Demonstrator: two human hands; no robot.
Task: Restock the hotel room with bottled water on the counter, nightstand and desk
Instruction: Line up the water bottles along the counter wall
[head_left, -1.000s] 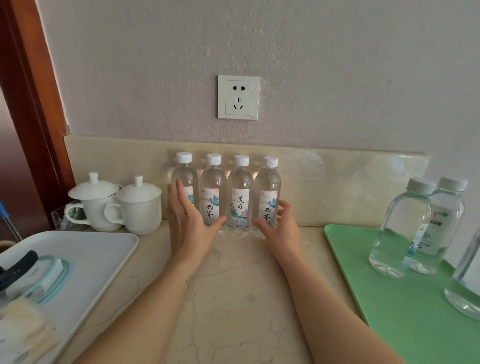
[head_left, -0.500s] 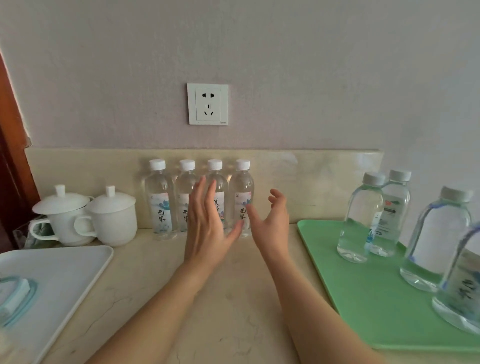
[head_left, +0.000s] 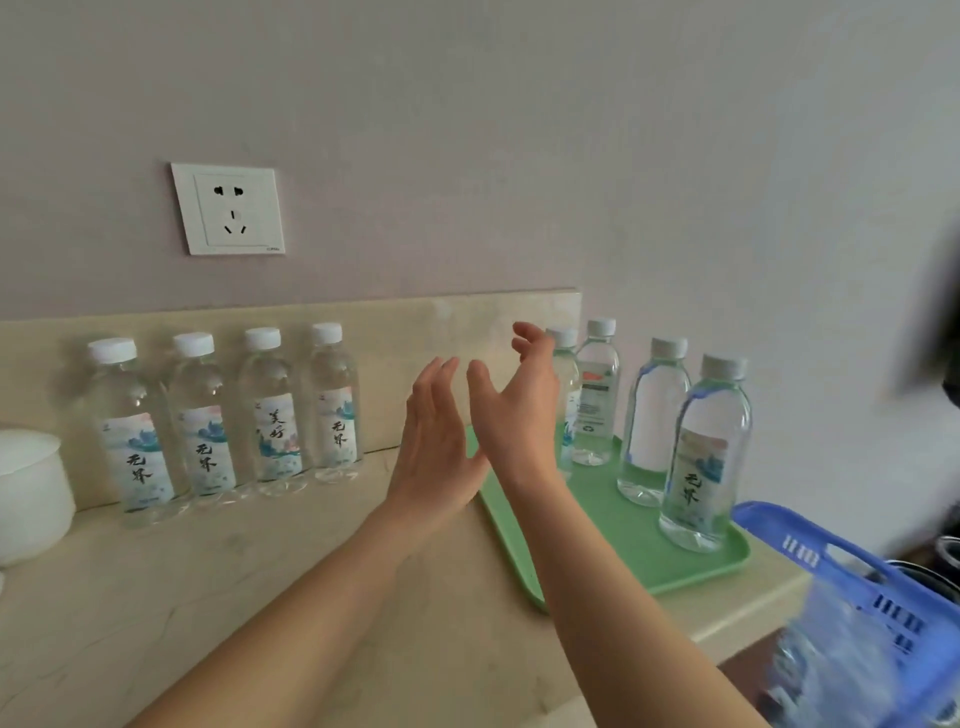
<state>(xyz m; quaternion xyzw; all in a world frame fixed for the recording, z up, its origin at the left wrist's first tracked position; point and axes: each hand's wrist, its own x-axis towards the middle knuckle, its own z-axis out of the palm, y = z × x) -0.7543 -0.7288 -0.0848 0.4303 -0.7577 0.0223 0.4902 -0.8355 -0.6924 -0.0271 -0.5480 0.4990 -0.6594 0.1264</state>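
Counter (head_left: 208, 597), marble-look.
- Row of four water bottles (head_left: 205, 431), 9 o'clock of the hands, upright against the backsplash, white caps. The labels carry painted scenery and brush characters; the third reads 美好.
- Green tray (head_left: 613, 540), 3 o'clock: four larger bottles (head_left: 706, 452), one with the same scenery label.
- Left hand (head_left: 434, 441): fingers straight, holding nothing.
- Right hand (head_left: 519, 410): fingers loosely curled, holding nothing.
- Blue basket (head_left: 852, 571), 4 o'clock.
- Wall socket (head_left: 228, 209), 10 o'clock.

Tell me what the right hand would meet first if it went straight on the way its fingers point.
Most likely the leftmost bottle on the green tray: its cap shows just past the loosely curled fingers of the right hand, which holds nothing. How far apart they are in depth is unclear.
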